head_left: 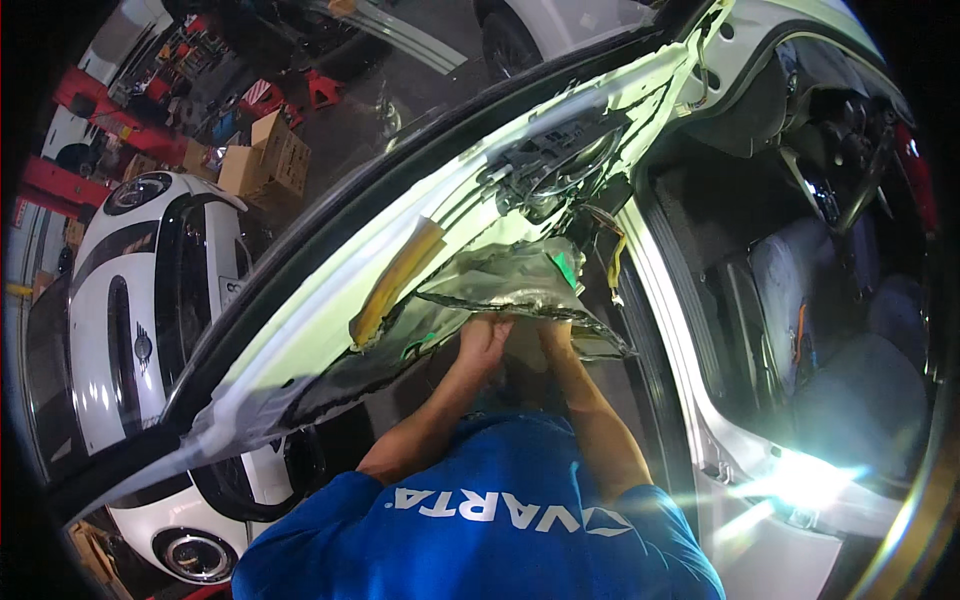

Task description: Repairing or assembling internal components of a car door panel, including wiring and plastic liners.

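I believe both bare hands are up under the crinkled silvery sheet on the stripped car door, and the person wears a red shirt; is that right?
Not quite: the shirt is blue, not red, as the head view shows. The rest holds: the left hand and right hand reach up under the crinkled silvery sheet on the stripped car door.

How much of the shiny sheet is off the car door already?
Done: the door's inside cover looks already off, with bare white metal and wires showing. In hand: the left hand and right hand grip the lower edge of the shiny sheet, which is loose and crumpled there. Left: its upper part seems stuck to the door, so it looks only partly peeled.
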Tool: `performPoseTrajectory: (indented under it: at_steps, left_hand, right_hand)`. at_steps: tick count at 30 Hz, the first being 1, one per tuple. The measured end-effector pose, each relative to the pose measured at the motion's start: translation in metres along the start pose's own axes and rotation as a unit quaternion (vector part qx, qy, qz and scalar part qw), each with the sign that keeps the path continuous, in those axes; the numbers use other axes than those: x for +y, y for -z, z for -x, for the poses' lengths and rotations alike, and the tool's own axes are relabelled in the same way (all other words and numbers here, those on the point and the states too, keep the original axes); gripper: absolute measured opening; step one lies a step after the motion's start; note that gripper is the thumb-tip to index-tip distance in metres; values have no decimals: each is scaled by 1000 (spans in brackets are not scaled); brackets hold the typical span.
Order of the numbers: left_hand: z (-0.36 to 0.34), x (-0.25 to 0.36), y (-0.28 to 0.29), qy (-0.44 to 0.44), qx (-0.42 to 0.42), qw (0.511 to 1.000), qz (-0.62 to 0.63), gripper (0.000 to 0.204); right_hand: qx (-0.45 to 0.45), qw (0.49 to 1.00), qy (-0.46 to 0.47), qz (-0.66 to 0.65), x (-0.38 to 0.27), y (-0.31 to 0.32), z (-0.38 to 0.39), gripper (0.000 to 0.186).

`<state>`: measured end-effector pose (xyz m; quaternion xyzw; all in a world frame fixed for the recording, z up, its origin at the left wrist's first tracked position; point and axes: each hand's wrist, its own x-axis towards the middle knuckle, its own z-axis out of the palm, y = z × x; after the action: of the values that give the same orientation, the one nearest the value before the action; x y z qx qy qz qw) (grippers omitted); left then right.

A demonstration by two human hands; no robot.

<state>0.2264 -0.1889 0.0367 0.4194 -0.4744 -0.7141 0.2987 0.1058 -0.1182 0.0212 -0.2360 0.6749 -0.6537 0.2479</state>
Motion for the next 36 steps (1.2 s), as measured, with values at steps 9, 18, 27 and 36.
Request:
performPoseTrajectory:
  at_steps: [9, 18, 27, 36]
  left_hand:
    - [-64, -73, 26, -104, -177, 978, -31, 31]
    - [-68, -40, 11, -98, -133, 968, -191, 40]
    - [-52, 37, -11, -202, -117, 719, -655, 48]
    - [-65, 11, 7, -55, -196, 964, -170, 54]
  right_hand:
    - [-65, 990, 49, 117, -42, -21, -12, 14]
    - [-132, 983, 40, 119, -34, -19, -16, 18]
    - [-310, 945, -93, 50, -53, -4, -30, 38]
    - [-135, 979, 137, 63, -71, -11, -9, 18]
